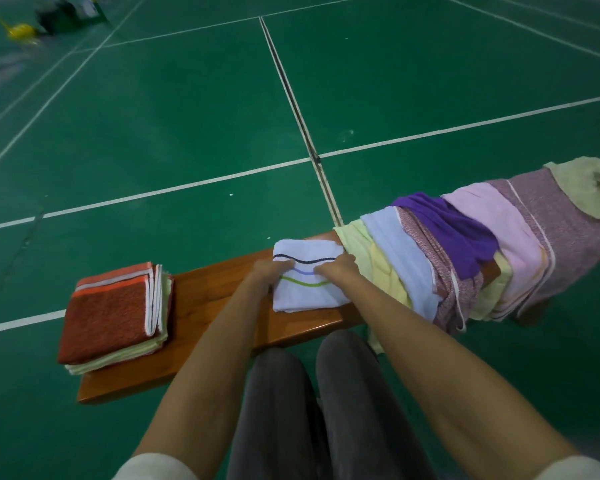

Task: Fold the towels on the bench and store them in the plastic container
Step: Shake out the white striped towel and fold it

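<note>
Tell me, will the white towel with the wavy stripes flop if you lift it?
Probably. The folded white terry towel with wavy stripes looks soft and thin, so it would likely sag and unfold. It seems light. It should not slide easily on the brown wooden bench.

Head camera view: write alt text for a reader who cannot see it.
Both hands, left hand and right hand, press on a folded white striped towel on a brown wooden bench. Folded towels are stacked left; unfolded coloured towels drape right.
</note>
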